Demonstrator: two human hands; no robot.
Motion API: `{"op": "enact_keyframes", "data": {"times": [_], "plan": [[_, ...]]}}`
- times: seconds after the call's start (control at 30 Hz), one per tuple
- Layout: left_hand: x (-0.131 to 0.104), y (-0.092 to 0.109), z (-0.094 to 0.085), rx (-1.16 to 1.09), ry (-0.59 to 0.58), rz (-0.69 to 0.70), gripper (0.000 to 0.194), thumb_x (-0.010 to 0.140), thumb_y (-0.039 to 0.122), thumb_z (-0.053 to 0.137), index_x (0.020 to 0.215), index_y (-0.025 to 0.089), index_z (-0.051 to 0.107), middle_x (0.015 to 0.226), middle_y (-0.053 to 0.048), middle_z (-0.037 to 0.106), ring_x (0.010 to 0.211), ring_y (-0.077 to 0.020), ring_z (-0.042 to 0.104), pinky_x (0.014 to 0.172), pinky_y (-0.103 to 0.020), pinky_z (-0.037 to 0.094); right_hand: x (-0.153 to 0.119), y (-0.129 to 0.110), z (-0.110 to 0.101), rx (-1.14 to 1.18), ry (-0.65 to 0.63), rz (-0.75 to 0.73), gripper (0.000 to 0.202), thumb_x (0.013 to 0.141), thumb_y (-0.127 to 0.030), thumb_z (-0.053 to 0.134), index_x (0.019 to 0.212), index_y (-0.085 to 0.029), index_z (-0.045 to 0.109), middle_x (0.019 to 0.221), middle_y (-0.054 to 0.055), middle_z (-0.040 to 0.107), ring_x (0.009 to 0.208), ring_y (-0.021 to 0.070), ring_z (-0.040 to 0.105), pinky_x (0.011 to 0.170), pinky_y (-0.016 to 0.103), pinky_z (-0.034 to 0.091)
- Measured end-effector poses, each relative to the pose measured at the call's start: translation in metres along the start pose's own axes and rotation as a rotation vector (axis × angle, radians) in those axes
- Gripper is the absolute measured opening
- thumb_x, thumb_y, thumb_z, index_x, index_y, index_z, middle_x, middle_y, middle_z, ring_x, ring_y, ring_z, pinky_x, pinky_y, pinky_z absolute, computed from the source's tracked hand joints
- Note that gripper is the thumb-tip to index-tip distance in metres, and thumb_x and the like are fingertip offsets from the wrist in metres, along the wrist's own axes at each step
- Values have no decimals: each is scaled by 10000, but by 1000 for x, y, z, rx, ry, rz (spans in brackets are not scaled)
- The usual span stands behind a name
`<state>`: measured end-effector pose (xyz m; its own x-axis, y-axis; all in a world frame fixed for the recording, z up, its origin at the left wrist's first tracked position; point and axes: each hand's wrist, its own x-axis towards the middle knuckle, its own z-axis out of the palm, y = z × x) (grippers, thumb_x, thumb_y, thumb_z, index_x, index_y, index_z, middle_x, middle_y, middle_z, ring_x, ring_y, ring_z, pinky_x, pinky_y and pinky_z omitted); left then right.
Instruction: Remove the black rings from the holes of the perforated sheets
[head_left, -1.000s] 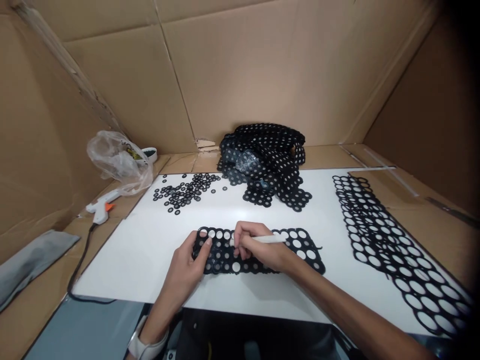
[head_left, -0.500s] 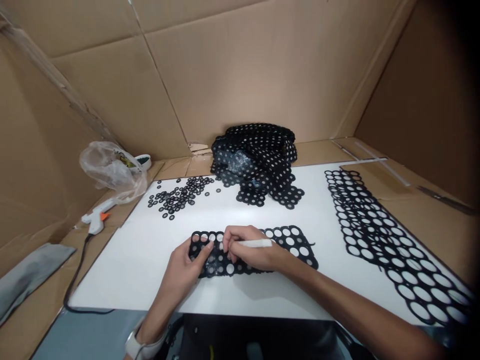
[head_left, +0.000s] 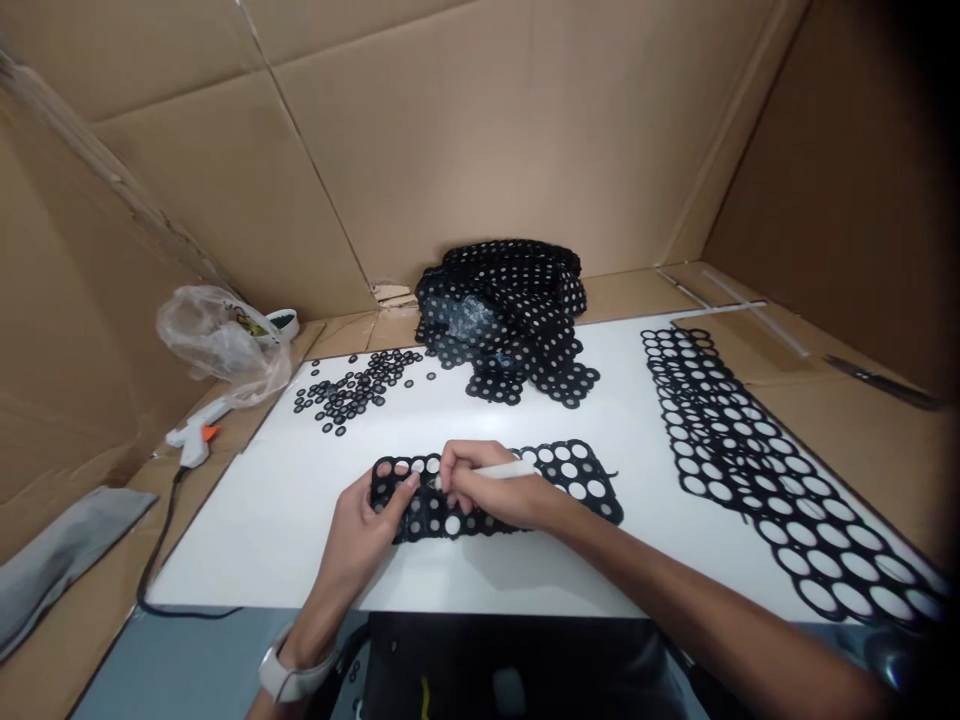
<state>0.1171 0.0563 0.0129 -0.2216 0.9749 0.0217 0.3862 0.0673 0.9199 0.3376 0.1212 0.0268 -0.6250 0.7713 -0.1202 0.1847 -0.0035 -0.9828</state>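
A black strip of joined rings (head_left: 577,455) lies on the white board in front of me. Some of its round openings show white, others hold grey discs. At its left end, my left hand (head_left: 365,528) pinches the edge, thumb on top and fingers partly hidden beneath. My right hand (head_left: 499,492) is closed around a white pen-shaped tool (head_left: 502,469) over the strip's middle. The tool's working tip is hidden by the fingers, so I cannot tell whether it touches a disc.
Loose small black rings (head_left: 349,395) lie scattered at back left, beside a heap of black dotted material (head_left: 510,310). A larger-holed black ring sheet (head_left: 720,430) covers the right side. Far left are a glue gun (head_left: 196,440), plastic bag (head_left: 217,330) and grey cloth (head_left: 82,565). Scissors (head_left: 881,382) lie far right.
The whole view has shifted slightly, so things appear a little higher and mostly further left. Both hands keep nearly the same place on the strip, the right still holding the white tool.
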Motion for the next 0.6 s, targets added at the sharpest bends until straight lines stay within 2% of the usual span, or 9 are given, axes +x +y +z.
{"op": "enact_keyframes", "data": {"times": [0.1, 0.17, 0.23, 0.27, 0.4, 0.5, 0.6], "plan": [[0, -2, 0, 23, 10, -27, 469, 873, 636, 828, 986, 187, 753, 1011, -51, 770, 978, -236, 712, 850, -282, 557, -6, 2, -10, -7, 39, 1, 171, 907, -146, 507, 861, -215, 657, 739, 2, 713, 733, 176, 711, 609, 227, 498], [1, 1, -1, 36, -26, -100, 510, 870, 679, 808, 1019, 195, 744, 933, -32, 754, 788, -199, 686, 644, -256, 530, -9, 2, -14, -22, 39, -4, 179, 916, -152, 511, 872, -219, 671, 743, -2, 715, 747, 177, 720, 608, 222, 502], [2, 7, -1, 62, -70, -179, 562, 848, 717, 799, 1056, 199, 734, 832, -9, 723, 590, -161, 588, 456, -241, 413, -10, 2, -15, -36, 29, -10, 180, 918, -151, 521, 890, -224, 684, 739, -9, 716, 749, 176, 724, 606, 216, 502], [3, 12, 0, 76, -88, -191, 579, 826, 716, 816, 1065, 195, 737, 819, -10, 723, 564, -155, 568, 429, -237, 387, -11, 1, -15, -41, 24, -14, 177, 913, -148, 527, 894, -224, 686, 743, -10, 719, 745, 173, 724, 604, 214, 500], [6, 28, 4, 94, -149, -181, 544, 752, 640, 891, 975, 156, 777, 885, -71, 783, 717, -194, 677, 565, -243, 515, -13, -2, -15, -52, 11, -26, 162, 892, -139, 543, 898, -218, 684, 750, -11, 717, 719, 163, 706, 592, 210, 492], [6, 34, 8, 146, -180, -273, 550, 752, 669, 870, 898, 149, 766, 708, -39, 714, 576, -171, 595, 457, -244, 447, -14, -3, -16, -63, 6, -22, 162, 890, -150, 548, 890, -219, 694, 749, -21, 706, 654, 145, 660, 552, 207, 462], [6, 34, 9, 175, -183, -314, 549, 747, 666, 884, 886, 150, 757, 691, -31, 699, 570, -172, 594, 409, -234, 433, -14, -4, -17, -68, 8, -6, 154, 881, -161, 552, 859, -216, 694, 752, -26, 710, 600, 132, 618, 519, 212, 438]]}}
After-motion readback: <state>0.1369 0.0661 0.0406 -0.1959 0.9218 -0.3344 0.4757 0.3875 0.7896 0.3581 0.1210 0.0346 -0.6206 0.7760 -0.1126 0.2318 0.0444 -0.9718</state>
